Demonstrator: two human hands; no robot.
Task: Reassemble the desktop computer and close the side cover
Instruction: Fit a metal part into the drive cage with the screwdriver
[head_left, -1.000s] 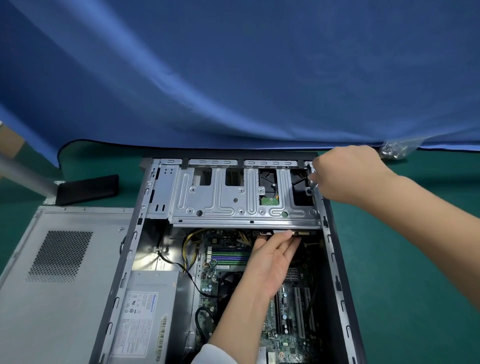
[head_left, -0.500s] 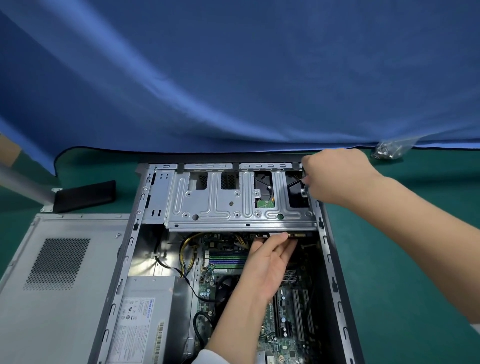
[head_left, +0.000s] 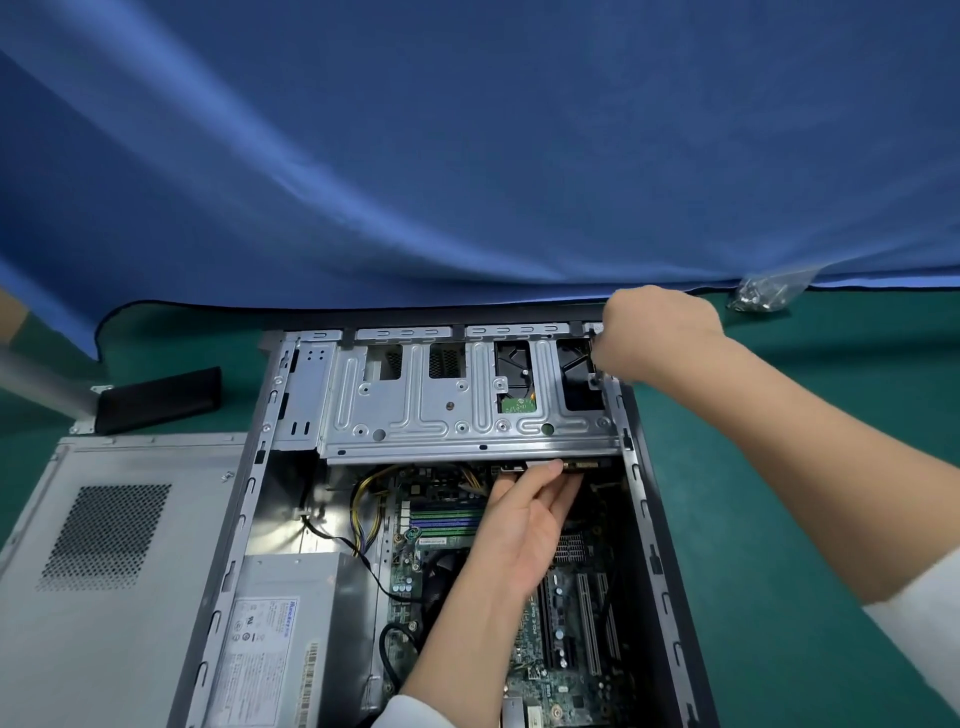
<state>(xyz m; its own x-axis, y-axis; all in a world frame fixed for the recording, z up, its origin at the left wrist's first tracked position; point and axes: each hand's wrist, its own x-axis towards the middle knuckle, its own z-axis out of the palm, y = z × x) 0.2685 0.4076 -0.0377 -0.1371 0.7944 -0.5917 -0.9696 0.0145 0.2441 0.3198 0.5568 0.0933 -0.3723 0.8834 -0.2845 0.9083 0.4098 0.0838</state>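
Case (head_left: 655, 519) lay open on the green mat (head_left: 779, 519) | cover (head_left: 104, 571) lay flat just left of it | left hand (head_left: 524, 525) reached in over the board (head_left: 561, 649), straight fingers pressing under the drive cage (head_left: 441, 415) edge | right hand (head_left: 657, 338) curled at the cage's far right corner (what it gripped was hidden).

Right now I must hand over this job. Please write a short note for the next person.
Left hand: fingers straight, touching under the drive cage front edge.
Right hand: curled at the cage's far right corner; what it holds is hidden.
Cage sits in the open case.
Side cover lies flat, left of the case.
Left to do: seat the cage, close the cover.
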